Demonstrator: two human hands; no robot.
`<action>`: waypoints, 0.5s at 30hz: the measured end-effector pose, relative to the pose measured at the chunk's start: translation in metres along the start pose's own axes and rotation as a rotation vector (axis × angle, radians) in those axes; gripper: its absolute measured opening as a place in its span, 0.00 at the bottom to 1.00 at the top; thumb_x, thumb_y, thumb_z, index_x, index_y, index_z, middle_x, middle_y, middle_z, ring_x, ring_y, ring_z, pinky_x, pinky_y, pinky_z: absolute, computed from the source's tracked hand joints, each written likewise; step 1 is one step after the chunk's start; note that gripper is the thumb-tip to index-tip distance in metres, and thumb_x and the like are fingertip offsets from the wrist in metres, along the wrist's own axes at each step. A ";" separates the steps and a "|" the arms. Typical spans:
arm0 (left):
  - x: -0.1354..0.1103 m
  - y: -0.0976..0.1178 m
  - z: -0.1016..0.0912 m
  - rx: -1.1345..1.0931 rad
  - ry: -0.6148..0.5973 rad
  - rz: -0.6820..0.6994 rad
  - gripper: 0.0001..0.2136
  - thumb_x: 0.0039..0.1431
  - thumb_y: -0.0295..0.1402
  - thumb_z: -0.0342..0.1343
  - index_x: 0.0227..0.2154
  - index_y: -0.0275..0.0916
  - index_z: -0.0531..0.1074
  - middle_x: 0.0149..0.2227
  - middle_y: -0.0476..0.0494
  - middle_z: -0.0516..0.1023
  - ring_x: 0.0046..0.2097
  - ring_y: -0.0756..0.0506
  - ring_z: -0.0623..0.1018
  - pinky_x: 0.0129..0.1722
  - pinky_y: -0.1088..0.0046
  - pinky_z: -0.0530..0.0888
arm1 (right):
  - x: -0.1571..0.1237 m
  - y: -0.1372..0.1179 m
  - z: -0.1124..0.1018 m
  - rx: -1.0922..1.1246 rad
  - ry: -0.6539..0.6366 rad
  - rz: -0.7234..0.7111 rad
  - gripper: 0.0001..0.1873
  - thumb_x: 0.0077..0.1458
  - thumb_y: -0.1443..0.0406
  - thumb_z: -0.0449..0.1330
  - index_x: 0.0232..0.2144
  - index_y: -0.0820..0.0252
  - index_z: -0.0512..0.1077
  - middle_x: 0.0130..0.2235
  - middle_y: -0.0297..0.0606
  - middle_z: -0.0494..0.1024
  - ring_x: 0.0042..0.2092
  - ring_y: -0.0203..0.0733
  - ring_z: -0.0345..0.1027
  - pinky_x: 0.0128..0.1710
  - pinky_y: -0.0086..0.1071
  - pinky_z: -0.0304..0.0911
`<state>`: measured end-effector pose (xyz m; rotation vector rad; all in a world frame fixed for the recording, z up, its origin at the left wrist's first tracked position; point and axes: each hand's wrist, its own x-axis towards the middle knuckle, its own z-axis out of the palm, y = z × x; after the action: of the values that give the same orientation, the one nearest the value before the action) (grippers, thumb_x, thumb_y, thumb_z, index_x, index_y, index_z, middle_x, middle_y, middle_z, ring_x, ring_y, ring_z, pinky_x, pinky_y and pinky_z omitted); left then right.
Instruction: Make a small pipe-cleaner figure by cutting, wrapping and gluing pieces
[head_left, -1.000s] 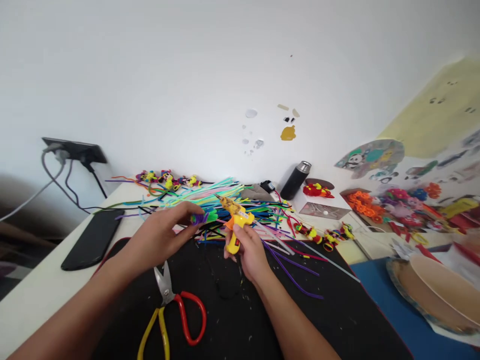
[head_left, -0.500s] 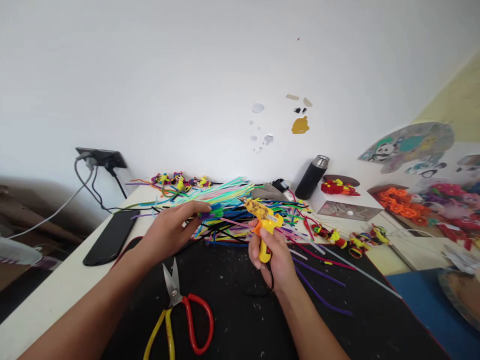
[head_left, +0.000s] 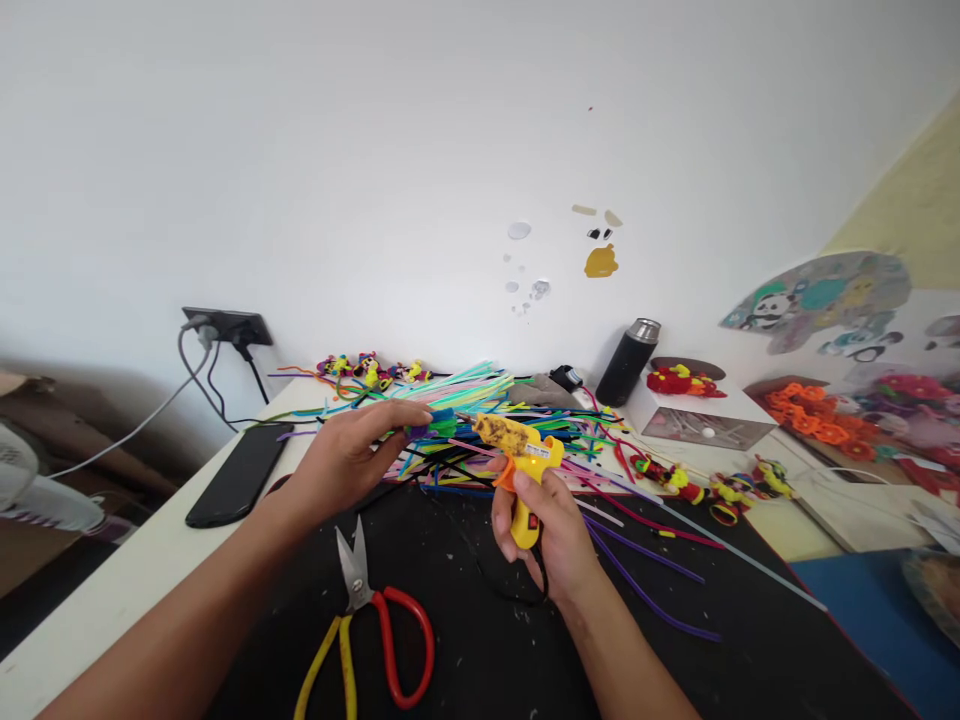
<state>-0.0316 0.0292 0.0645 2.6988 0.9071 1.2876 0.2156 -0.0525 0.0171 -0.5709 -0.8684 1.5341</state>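
My left hand [head_left: 352, 452] pinches a small fuzzy green, blue and purple pipe-cleaner piece [head_left: 442, 423] between thumb and fingers; part of it is hidden by the fingertips. Wrapped round the handle of a yellow hot glue gun [head_left: 534, 458] is my right hand [head_left: 559, 525], with fingers by the orange trigger. The gun's nozzle points left and sits right at the piece's right end; whether they touch I cannot tell. Behind both hands lies a heap of many-coloured pipe cleaners [head_left: 469, 385]. Scissors [head_left: 358, 592] with red and yellow handles lie spread on the black mat [head_left: 480, 640].
A black phone [head_left: 236, 475] lies at the left, near a wall socket [head_left: 229, 326] with plugged cables. At the back right stand a black flask [head_left: 628, 362] and a white box [head_left: 705, 425]. Small pipe-cleaner figures [head_left: 371, 370] line the back edge; others [head_left: 675, 475] lie at the right.
The glue gun's nozzle has come closer to the fuzzy piece in my left hand. The view has shifted slightly, so the surroundings appear a little lower and farther right.
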 end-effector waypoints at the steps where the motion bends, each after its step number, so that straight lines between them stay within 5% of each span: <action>1: 0.001 0.001 -0.001 0.006 -0.005 -0.006 0.12 0.69 0.26 0.54 0.48 0.44 0.78 0.48 0.45 0.89 0.47 0.44 0.88 0.49 0.71 0.82 | -0.001 0.000 0.001 0.011 -0.008 -0.002 0.21 0.61 0.50 0.70 0.42 0.64 0.79 0.21 0.33 0.77 0.15 0.31 0.63 0.15 0.22 0.51; 8: 0.003 0.005 -0.003 -0.002 0.006 -0.012 0.11 0.68 0.25 0.53 0.47 0.44 0.78 0.48 0.43 0.89 0.48 0.44 0.88 0.49 0.71 0.83 | -0.004 0.002 0.003 -0.006 -0.008 -0.004 0.27 0.60 0.44 0.68 0.36 0.64 0.79 0.16 0.28 0.68 0.14 0.31 0.58 0.15 0.23 0.49; 15: 0.003 -0.001 0.001 -0.008 0.002 -0.007 0.12 0.69 0.24 0.52 0.47 0.43 0.78 0.47 0.43 0.89 0.48 0.45 0.88 0.49 0.72 0.82 | 0.009 -0.003 0.012 -0.058 0.004 0.028 0.25 0.61 0.45 0.68 0.38 0.64 0.79 0.18 0.29 0.71 0.13 0.32 0.61 0.13 0.23 0.49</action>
<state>-0.0302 0.0320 0.0657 2.6856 0.9091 1.2905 0.2067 -0.0459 0.0277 -0.6298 -0.9075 1.5368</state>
